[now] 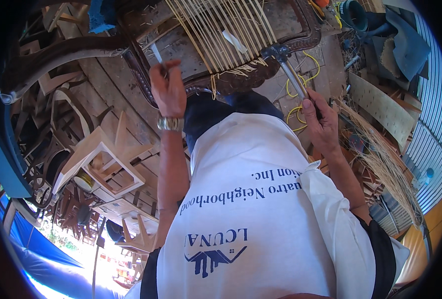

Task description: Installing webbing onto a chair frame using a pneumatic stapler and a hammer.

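Note:
A dark carved wooden chair frame lies in front of me at the top of the view. Pale rattan strands run side by side across its seat opening, with loose ends sticking out over the near rail. My right hand grips a hammer by its metal shaft, and the hammer's dark head is at the frame's near right corner. Close to the frame's left side, my left hand has its fingers curled together. A pale narrow strip shows just beyond those fingertips; whether I hold it is unclear.
A white slip lies on the strands. Bare wooden chair parts crowd the left. To the right, a yellow cord loops over the plank floor beside a long bundle of loose rattan and a board.

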{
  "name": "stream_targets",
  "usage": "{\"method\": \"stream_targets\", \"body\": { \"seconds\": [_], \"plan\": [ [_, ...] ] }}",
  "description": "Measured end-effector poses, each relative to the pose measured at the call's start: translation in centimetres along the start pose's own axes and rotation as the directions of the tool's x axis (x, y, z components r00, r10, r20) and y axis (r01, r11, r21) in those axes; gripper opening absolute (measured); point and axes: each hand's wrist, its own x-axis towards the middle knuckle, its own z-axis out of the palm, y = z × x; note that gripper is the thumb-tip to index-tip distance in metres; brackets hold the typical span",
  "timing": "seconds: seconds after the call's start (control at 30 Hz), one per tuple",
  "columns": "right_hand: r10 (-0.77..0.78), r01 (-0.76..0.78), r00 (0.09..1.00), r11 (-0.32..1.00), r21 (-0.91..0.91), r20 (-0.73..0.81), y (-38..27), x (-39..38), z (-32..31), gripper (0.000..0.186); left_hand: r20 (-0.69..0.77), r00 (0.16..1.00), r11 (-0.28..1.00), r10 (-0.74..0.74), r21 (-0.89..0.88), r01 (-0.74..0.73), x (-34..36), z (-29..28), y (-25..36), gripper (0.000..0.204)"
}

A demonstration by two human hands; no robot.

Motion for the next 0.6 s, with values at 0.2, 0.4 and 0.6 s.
{"method": "stream_targets", "body": {
  "seconds": [0.2, 0.4, 0.6],
  "plan": [
    [-0.062, 0.060, 0.998, 0.996, -0.070, -0.022, 0.3, 0.6, 0.3, 0.028, 0.149, 0.985, 0.943, -0.090, 0.330, 0.037, 4.7, 1.4, -0.7, 0.029],
    [0.000, -0.002, 0.999, 0.999, -0.043, -0.045, 0.3, 0.4, 0.4, 0.028, 0.359, 0.901, 0.969, -0.244, 0.126, 0.212, 5.8, 1.8, -1.0, 0.037],
    [0.023, -0.024, 0.999, 1.000, -0.018, -0.047, -0.4, 0.6, 0.7, 0.028, 0.385, 0.889, 0.968, -0.246, 0.060, 0.242, 5.4, 1.8, -1.4, 0.035]
  ]
}}
